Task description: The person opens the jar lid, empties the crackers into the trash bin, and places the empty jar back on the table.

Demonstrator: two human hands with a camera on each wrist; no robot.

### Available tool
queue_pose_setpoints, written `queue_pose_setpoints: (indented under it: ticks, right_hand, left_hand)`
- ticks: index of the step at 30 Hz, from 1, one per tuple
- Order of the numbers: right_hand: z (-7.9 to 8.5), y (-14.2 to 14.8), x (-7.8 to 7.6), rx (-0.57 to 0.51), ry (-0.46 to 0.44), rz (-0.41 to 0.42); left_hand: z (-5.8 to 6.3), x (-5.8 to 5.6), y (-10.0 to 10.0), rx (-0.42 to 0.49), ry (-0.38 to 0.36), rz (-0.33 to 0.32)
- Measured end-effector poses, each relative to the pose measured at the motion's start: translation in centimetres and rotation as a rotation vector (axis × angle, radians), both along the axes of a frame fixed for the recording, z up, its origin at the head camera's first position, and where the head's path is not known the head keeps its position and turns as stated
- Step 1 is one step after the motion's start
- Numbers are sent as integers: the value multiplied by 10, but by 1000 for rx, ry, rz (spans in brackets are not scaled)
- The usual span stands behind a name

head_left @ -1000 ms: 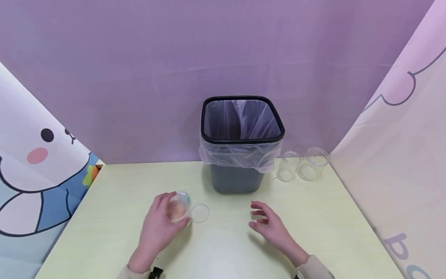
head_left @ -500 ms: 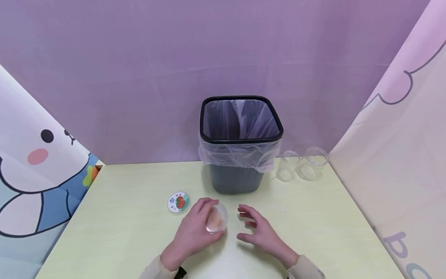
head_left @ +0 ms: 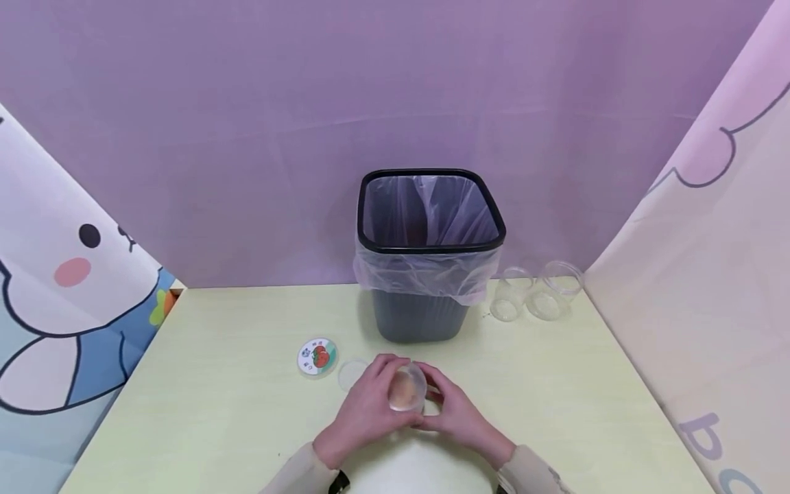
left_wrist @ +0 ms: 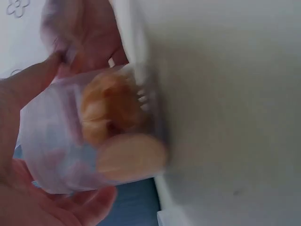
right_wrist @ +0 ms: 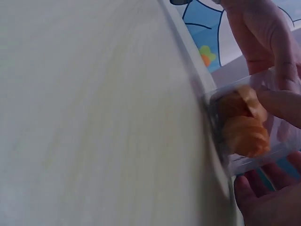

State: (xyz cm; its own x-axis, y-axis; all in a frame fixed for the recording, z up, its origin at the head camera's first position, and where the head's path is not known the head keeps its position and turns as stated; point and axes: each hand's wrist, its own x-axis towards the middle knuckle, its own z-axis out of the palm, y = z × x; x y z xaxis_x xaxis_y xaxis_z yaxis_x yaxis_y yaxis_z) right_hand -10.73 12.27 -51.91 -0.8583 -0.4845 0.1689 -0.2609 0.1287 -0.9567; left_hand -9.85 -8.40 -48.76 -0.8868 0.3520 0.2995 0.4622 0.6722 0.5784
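A clear plastic jar [head_left: 407, 388] with a few orange-brown pieces [right_wrist: 247, 134], like small pastries, stands low over the tabletop in front of the bin. My left hand [head_left: 367, 406] grips it from the left, fingers along the far side and thumb along the near side. From the right, my right hand [head_left: 458, 416] curves its fingers and thumb round the other side. In the left wrist view the jar is blurred. A round lid printed with a red fruit [head_left: 317, 357] lies to the left, and a clear round disc [head_left: 350, 374] sits partly behind my left hand.
A grey bin [head_left: 420, 319] with a black rim and pink liner stands at the back middle. Right of it are two clear jars [head_left: 511, 295] [head_left: 554, 291]. A purple curtain [head_left: 265, 137] closes off the back, with printed sheets at both sides.
My left hand has lifted the jar off the printed lid and carried it rightward past the clear disc. My right hand has come in leftward and now holds the jar too.
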Motion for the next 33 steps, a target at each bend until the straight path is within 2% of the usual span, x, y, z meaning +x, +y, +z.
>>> queue_pose_setpoints:
  ticks: [4, 6, 13, 19, 24, 29, 33]
  right_hand:
    - [-4, -1, -3, 6, -46, 3]
    - [-4, -1, -4, 6, -64, 5]
    - [-2, -1, -11, -9, -76, 43]
    - [1, -2, -19, -34, -90, 116]
    - [-1, -1, -24, -59, -124, 144]
    - [-1, -2, -24, -63, -148, 145]
    - [0, -4, -22, -57, -157, 131]
  left_hand:
    - [-4, 0, 2, 23, -8, -7]
    - [-3, -1, -1, 45, -26, -35]
    - [5, -15, -20, 83, -164, -246]
    - [5, -26, -28, 173, -259, -362]
    - [3, -30, -30, 298, -382, -353]
    - [-1, -30, -30, 385, -443, -328]
    - [-3, -28, -31, 415, -477, -297]
